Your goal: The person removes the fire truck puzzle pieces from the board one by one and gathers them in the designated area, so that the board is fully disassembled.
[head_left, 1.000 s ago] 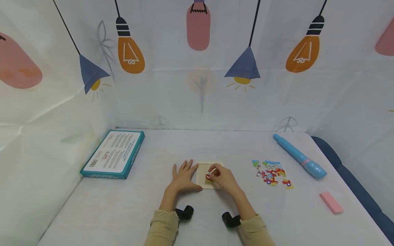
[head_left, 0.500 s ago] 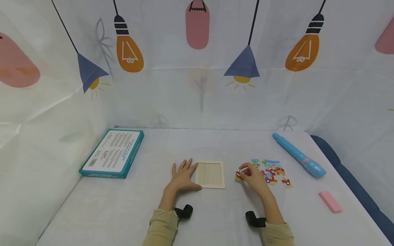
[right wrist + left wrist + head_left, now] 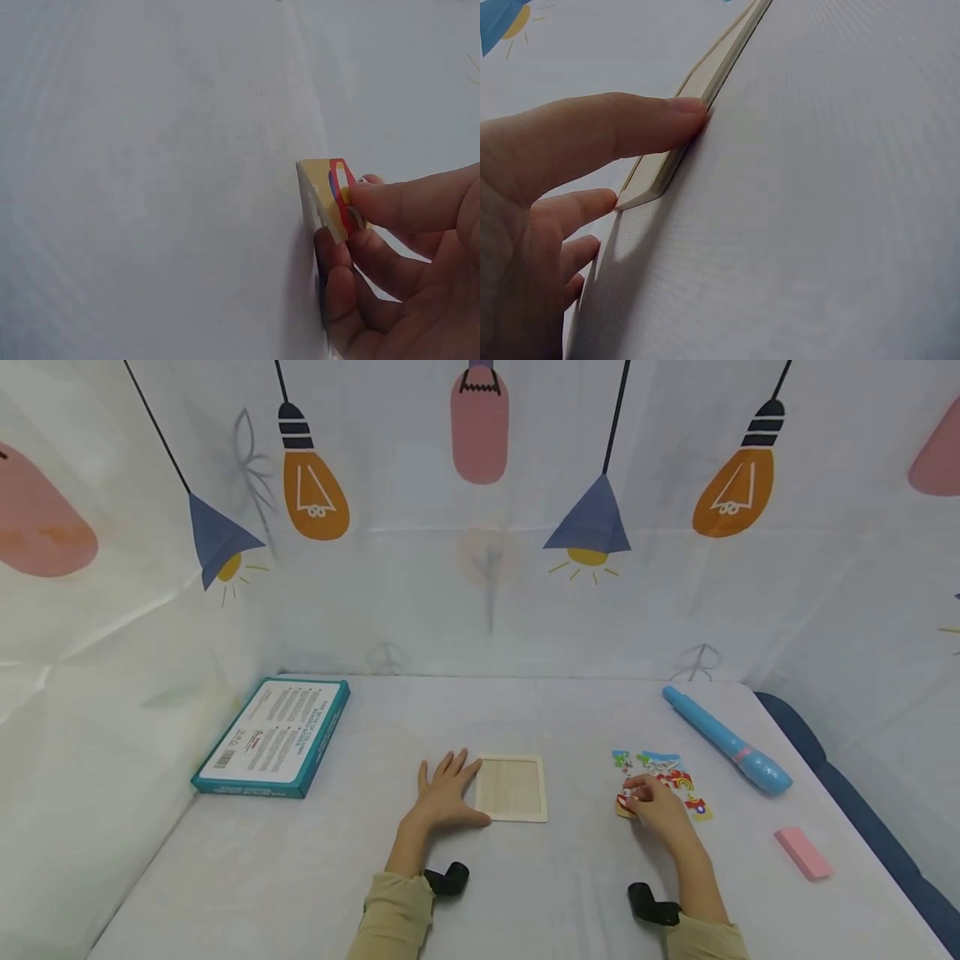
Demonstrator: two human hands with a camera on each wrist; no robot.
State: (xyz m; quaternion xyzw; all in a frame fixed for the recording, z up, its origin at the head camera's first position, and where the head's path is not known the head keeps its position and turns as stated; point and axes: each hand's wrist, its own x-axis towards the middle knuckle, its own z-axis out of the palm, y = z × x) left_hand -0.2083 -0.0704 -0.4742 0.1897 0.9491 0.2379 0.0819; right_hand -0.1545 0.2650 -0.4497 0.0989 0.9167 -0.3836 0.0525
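Observation:
My left hand [image 3: 445, 803] lies spread at the left side of a shallow wooden puzzle tray [image 3: 544, 789]. In the left wrist view, the thumb [image 3: 652, 126] touches the tray's edge and another fingertip meets its corner. The tray's pale wood bottom is bare. My right hand [image 3: 663, 810] pinches a puzzle piece [image 3: 339, 196], yellow with red and white print, between thumb and fingers. In the head view this hand is beside a group of colourful puzzle pieces [image 3: 678, 779] and hides some of them.
A teal-edged box [image 3: 277, 735] with a printed white label lies at the back left. To the right are a light blue pen-shaped device [image 3: 723, 739] and a pink block [image 3: 804, 853]. A white cloth covers the table [image 3: 450, 718], with hanging cloth behind it.
My right hand has moved right with the puzzle piece, from over the tray to the loose pieces, leaving the tray's bottom in view. The left hand stays at the tray.

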